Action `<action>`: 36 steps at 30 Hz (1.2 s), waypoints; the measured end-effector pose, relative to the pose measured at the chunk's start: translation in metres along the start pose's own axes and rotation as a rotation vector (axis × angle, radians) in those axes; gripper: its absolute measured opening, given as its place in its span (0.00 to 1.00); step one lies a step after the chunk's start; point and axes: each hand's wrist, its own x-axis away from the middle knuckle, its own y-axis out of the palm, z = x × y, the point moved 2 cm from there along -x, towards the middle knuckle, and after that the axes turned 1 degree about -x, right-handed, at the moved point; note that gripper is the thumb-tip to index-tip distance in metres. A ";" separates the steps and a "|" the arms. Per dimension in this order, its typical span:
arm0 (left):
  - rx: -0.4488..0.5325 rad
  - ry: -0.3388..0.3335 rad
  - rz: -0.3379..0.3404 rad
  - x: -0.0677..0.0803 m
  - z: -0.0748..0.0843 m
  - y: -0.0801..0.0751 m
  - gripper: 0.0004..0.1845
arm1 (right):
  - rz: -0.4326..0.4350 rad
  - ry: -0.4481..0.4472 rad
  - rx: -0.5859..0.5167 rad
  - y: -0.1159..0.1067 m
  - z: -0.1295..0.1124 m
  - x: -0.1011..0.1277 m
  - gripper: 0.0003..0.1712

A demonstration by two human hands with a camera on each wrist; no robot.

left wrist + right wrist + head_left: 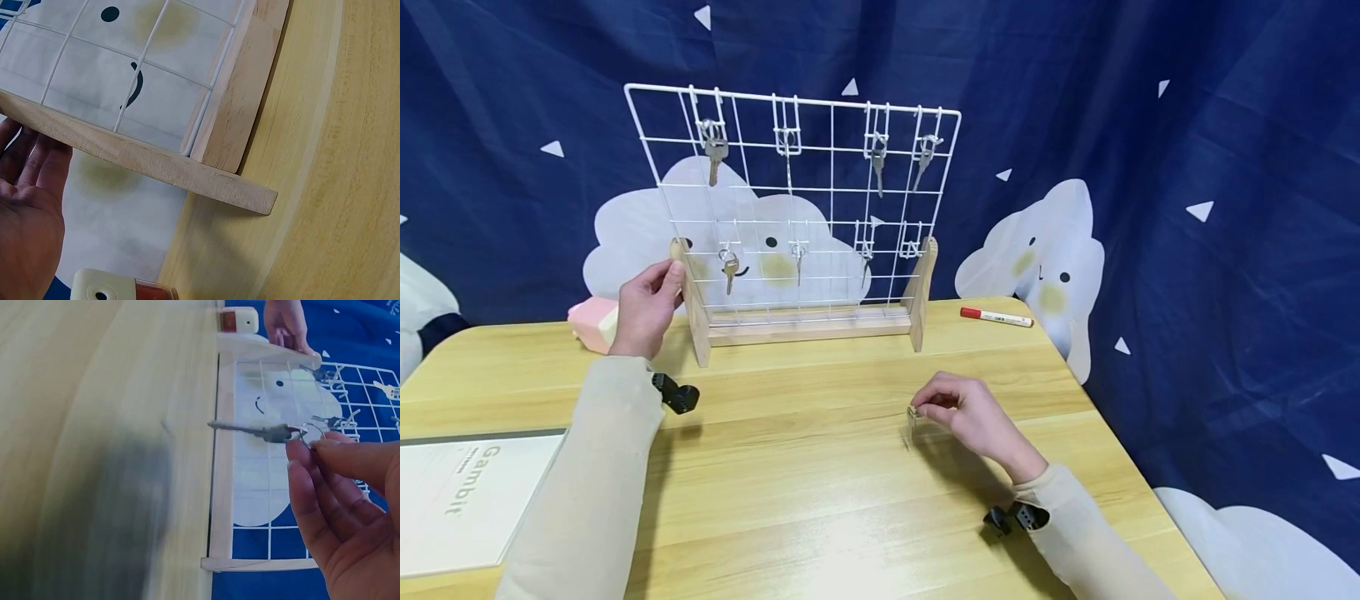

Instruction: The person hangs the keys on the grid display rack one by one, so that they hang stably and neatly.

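Observation:
My left hand (646,310) grips the left wooden post (697,321) of a white wire grid rack, thumb in front and fingers behind. Several hooks hang on the grid, most with a key on a ring, such as the upper left key (715,157) and the brassy lower left key (730,272). The lower right hook (911,248) is bare. Out over the table in front of the rack, my right hand (972,418) pinches a metal key (275,433) by its split ring (324,429) between thumb and fingers. That key's blade points down.
A red-capped marker (996,317) lies right of the rack. Behind my left hand sits a pink and cream box-shaped thing (593,323). A white notebook (471,504) lies at the table's left. The blue curtain (1037,75) hangs close behind the wooden table (790,467).

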 end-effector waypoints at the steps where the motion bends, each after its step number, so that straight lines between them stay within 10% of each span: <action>1: -0.006 -0.001 -0.001 0.000 0.000 0.000 0.35 | 0.014 0.001 0.001 0.000 0.000 -0.001 0.07; 36: 0.108 0.009 -0.005 0.003 0.000 0.000 0.32 | 0.300 -0.067 -0.061 -0.042 -0.022 -0.066 0.06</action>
